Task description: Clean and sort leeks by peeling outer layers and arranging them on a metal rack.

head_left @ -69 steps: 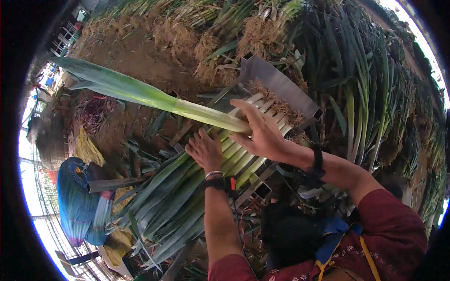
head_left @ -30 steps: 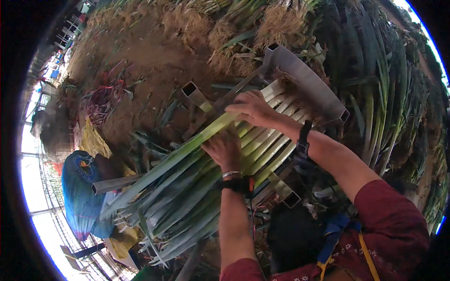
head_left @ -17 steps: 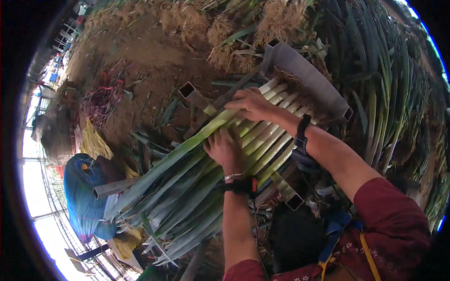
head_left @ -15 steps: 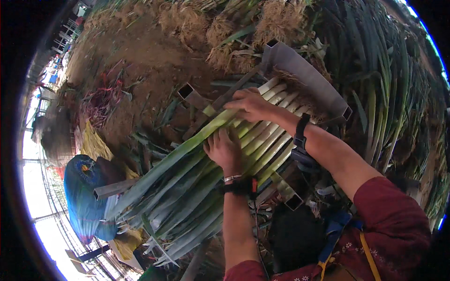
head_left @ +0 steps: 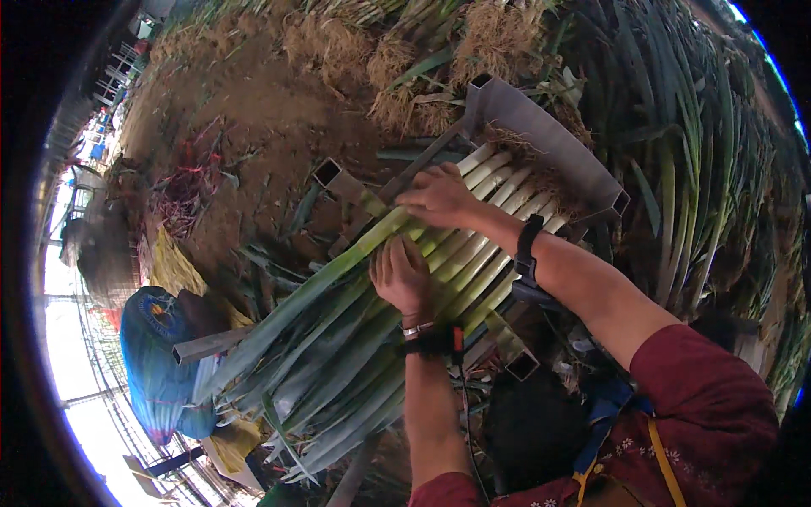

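Note:
A row of leeks (head_left: pixel 473 245) lies side by side across a metal frame, white root ends at the upper right and dark green leaves spreading to the lower left. My right hand (head_left: pixel 441 198) curls its fingers over the pale shank of the farthest leek (head_left: pixel 372 241). Just below and left of it, my left hand (head_left: pixel 400 275) presses its bent fingers, held together, against the same leek where the green starts. Both palms face down, so the fingertips are partly hidden. A wide metal plate (head_left: pixel 549 135) stands at the root ends.
Square metal tubes (head_left: pixel 207 346) of the frame stick out around the leeks. More leeks (head_left: pixel 676 152) are heaped at the right, and root clumps (head_left: pixel 498 42) lie at the top. A blue bundle (head_left: pixel 156 363) and red string (head_left: pixel 186 190) sit at the left.
The view has shifted slightly. My left fingers have drawn closer together, and my right fingers curl more over the farthest leek. The leeks stay in place.

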A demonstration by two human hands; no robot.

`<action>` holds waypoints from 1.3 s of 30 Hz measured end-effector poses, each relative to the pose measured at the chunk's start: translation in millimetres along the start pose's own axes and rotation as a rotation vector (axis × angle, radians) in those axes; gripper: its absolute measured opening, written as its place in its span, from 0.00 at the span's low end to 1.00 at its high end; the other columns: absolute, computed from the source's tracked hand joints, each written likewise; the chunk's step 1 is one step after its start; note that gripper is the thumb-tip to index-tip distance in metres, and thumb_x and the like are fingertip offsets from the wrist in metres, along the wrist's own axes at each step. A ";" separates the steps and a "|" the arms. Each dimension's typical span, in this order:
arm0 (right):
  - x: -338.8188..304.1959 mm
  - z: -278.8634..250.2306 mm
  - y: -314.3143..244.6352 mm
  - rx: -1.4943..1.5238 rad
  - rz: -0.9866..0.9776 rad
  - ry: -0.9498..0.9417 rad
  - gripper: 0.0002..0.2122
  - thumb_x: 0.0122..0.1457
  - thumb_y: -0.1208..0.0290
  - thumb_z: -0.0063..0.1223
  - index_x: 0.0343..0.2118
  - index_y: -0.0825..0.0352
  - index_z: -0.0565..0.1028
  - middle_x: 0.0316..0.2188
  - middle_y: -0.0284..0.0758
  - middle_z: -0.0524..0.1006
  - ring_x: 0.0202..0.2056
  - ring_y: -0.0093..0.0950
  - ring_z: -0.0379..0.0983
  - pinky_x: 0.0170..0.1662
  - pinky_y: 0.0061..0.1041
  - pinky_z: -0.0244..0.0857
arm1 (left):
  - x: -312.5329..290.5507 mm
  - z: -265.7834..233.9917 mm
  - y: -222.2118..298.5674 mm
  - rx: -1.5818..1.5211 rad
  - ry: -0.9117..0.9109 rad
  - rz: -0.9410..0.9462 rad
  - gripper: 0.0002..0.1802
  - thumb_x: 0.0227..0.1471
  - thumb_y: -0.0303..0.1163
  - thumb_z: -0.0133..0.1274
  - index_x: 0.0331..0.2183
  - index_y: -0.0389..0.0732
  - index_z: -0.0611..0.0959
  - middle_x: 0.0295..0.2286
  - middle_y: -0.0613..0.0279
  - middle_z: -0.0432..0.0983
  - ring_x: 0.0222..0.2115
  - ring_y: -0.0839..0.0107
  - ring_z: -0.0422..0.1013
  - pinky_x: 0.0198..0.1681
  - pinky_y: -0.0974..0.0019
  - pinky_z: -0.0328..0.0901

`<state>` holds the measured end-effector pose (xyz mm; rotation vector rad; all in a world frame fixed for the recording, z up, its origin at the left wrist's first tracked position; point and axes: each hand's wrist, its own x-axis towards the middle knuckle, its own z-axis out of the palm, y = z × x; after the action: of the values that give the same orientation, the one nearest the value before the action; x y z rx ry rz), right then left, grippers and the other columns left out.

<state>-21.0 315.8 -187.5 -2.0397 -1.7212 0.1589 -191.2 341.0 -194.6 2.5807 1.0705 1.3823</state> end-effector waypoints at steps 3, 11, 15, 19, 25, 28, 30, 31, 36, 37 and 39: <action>-1.4 2.9 -8.7 -0.057 0.044 -0.042 0.12 0.58 0.55 0.50 0.45 0.39 0.78 0.38 0.32 0.72 0.48 0.35 0.65 0.60 0.49 0.39 | -1.6 -3.7 3.3 -0.061 -0.033 -0.037 0.05 0.48 0.27 0.59 0.30 0.40 0.79 0.33 0.58 0.78 0.35 0.58 0.74 0.42 0.56 0.66; -3.9 -8.8 -9.4 -0.055 0.052 -0.162 0.14 0.55 0.56 0.51 0.45 0.41 0.78 0.39 0.32 0.72 0.49 0.36 0.65 0.57 0.50 0.43 | 8.0 -8.5 19.4 0.323 -0.203 -0.095 0.12 0.53 0.34 0.53 0.41 0.44 0.79 0.46 0.60 0.72 0.51 0.58 0.65 0.51 0.52 0.56; -4.6 -5.1 -14.7 -0.083 -0.017 -0.057 0.14 0.54 0.58 0.54 0.45 0.45 0.78 0.37 0.32 0.72 0.46 0.34 0.66 0.52 0.45 0.49 | 16.8 -5.6 19.1 0.403 -0.292 -0.071 0.18 0.56 0.42 0.49 0.47 0.49 0.76 0.48 0.66 0.70 0.54 0.62 0.61 0.54 0.52 0.51; -10.8 -1.9 -7.5 -0.086 -0.076 0.025 0.18 0.54 0.57 0.55 0.50 0.47 0.75 0.41 0.32 0.72 0.49 0.34 0.65 0.55 0.44 0.48 | 18.7 -4.9 20.7 0.393 -0.351 -0.128 0.18 0.56 0.44 0.50 0.47 0.50 0.77 0.46 0.67 0.72 0.54 0.63 0.63 0.54 0.52 0.52; -29.0 1.0 5.5 -0.122 -0.049 0.155 0.25 0.55 0.55 0.54 0.58 0.48 0.68 0.48 0.34 0.69 0.57 0.34 0.59 0.61 0.46 0.44 | 22.1 -5.8 15.1 0.417 -0.380 -0.078 0.17 0.53 0.43 0.53 0.43 0.48 0.79 0.39 0.62 0.74 0.47 0.60 0.67 0.50 0.53 0.56; -30.6 -5.4 13.7 -0.075 -0.050 0.093 0.23 0.56 0.54 0.54 0.56 0.49 0.70 0.48 0.33 0.70 0.57 0.33 0.59 0.61 0.44 0.45 | 29.5 -7.5 4.2 0.416 -0.417 -0.051 0.15 0.53 0.45 0.52 0.38 0.46 0.80 0.34 0.60 0.75 0.41 0.59 0.70 0.47 0.54 0.59; -32.4 -8.8 13.8 -0.061 -0.075 0.123 0.22 0.56 0.54 0.54 0.54 0.50 0.72 0.47 0.33 0.70 0.57 0.32 0.60 0.61 0.44 0.46 | 33.4 -12.3 -0.1 0.444 -0.478 -0.063 0.16 0.53 0.46 0.51 0.36 0.45 0.81 0.32 0.59 0.76 0.39 0.59 0.71 0.45 0.55 0.59; -32.2 -9.6 8.4 -0.020 -0.026 0.068 0.19 0.56 0.53 0.54 0.50 0.51 0.74 0.46 0.32 0.71 0.56 0.31 0.61 0.60 0.44 0.47 | 34.0 -15.7 -5.4 0.428 -0.504 -0.057 0.18 0.54 0.48 0.49 0.35 0.45 0.80 0.32 0.58 0.76 0.38 0.59 0.71 0.44 0.54 0.60; -32.8 -11.4 11.8 0.004 -0.071 0.167 0.16 0.54 0.54 0.58 0.45 0.50 0.77 0.43 0.31 0.72 0.53 0.31 0.64 0.59 0.42 0.48 | 41.7 -15.6 1.8 0.548 -0.613 -0.086 0.18 0.56 0.48 0.47 0.34 0.45 0.81 0.29 0.58 0.77 0.36 0.58 0.72 0.41 0.54 0.62; -34.6 -10.6 12.7 0.000 -0.073 0.166 0.16 0.54 0.55 0.58 0.45 0.51 0.77 0.42 0.31 0.72 0.52 0.31 0.64 0.59 0.42 0.48 | 42.8 -15.7 3.8 0.566 -0.642 -0.095 0.18 0.57 0.48 0.46 0.34 0.44 0.81 0.29 0.58 0.77 0.35 0.58 0.72 0.40 0.54 0.63; -35.9 -9.7 12.1 0.017 -0.082 0.152 0.16 0.54 0.55 0.59 0.44 0.51 0.77 0.42 0.31 0.72 0.52 0.31 0.64 0.59 0.41 0.48 | 36.3 -17.9 5.6 0.589 -0.616 -0.090 0.18 0.58 0.48 0.46 0.33 0.44 0.81 0.28 0.58 0.77 0.34 0.58 0.72 0.39 0.54 0.63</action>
<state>-13.9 277.5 -191.3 -1.9129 -1.6994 -0.0082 -187.9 352.7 -155.5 2.9425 1.5868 0.1930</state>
